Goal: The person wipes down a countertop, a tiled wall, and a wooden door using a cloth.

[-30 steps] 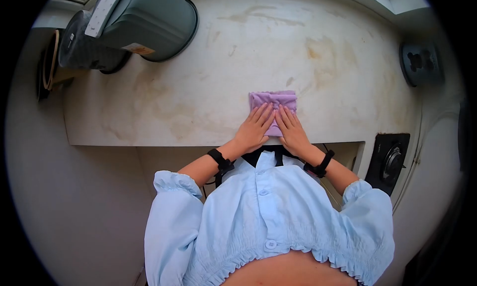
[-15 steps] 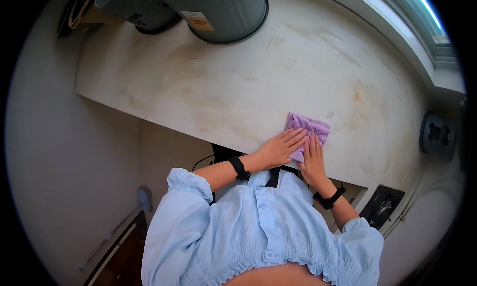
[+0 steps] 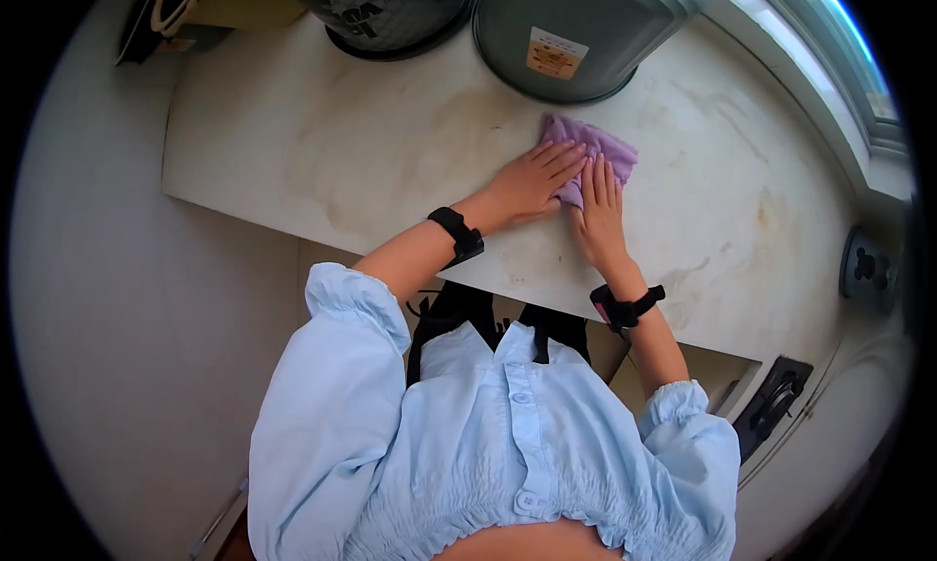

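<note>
A folded purple cloth point(image 3: 586, 141) lies on the white, brown-stained countertop point(image 3: 390, 151). My left hand point(image 3: 535, 178) rests flat on the cloth's left part with its fingers stretched out, pointing to the upper right. Close beside it, my right hand point(image 3: 601, 210) presses on the lower right of the cloth, its fingers extended and pointing away from me. The fingertips of both hands nearly meet on the cloth. Each wrist wears a black band.
Behind the cloth stands a large grey-green bin point(image 3: 576, 44) with an orange label. A dark patterned bin point(image 3: 386, 10) is to its left. At the right are a dark stool-like object point(image 3: 869, 268) and a black stove point(image 3: 771, 405). A window point(image 3: 849, 54) is at the upper right.
Both hands and the cloth have moved away from the counter's front edge, toward the grey-green bin. The camera view has turned and shifted left.
</note>
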Demonstrator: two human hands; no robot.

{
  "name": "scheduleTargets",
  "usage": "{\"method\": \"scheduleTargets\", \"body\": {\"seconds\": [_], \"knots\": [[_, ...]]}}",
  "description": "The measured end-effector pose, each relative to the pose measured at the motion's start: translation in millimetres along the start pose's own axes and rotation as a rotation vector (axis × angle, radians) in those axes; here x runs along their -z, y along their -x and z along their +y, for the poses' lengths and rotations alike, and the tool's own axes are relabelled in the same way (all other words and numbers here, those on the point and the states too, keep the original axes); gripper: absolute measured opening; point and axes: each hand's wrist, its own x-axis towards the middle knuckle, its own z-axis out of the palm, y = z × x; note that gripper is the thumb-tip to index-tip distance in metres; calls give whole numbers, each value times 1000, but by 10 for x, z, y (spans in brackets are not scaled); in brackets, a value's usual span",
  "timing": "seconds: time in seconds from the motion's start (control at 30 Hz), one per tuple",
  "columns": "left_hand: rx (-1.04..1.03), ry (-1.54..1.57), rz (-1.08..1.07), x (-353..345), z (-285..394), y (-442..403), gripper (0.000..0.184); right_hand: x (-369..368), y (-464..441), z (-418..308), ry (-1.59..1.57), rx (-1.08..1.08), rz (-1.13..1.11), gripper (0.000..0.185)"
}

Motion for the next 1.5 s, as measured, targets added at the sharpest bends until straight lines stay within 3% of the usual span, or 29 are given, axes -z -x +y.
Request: {"method": "scheduleTargets", "body": {"seconds": [0.17, 0.27, 0.4, 0.5, 0.7, 0.83, 1.03, 1.17, 1.27, 1.4, 1.5], "knots": [[-91, 136, -53, 40, -125, 96, 78, -79, 102, -367, 30, -183, 0, 79], [-134, 241, -107, -275, -119, 641, 79, -474, 505, -519, 50, -174, -137, 80], [-3, 352, -192, -463, -343, 977, 81, -745, 378, -539, -25, -84, -329, 82], [27, 252, -161, -507, -774, 879, 79, -969, -95, -385, 1, -16, -282, 80], [97, 63, -12, -226, -1744, 455, 67, -1392, -1435, -302, 31, 51, 25, 77], [123, 65, -20, -38, -1578, 719, 70, -1303, -1222, -634, 16, 27, 32, 78], [108, 282, -153, 57, -633, 1620, 79, -877, 19, -1229, -106, -6, -317, 78], [181, 389, -175, 22, -387, 1764, 78, -788, 100, -1212, -100, 28, -452, 78], [311, 264, -68, -95, -857, 1613, 78, -890, -602, -1034, -107, 206, -207, 70], [488, -18, 163, 129, -1413, 1142, 68, -1254, -1677, -1028, 15, 288, -94, 61], [546, -61, 237, 174, -1620, 1058, 70, -1229, -2077, -1002, 18, 361, -92, 60]]}}
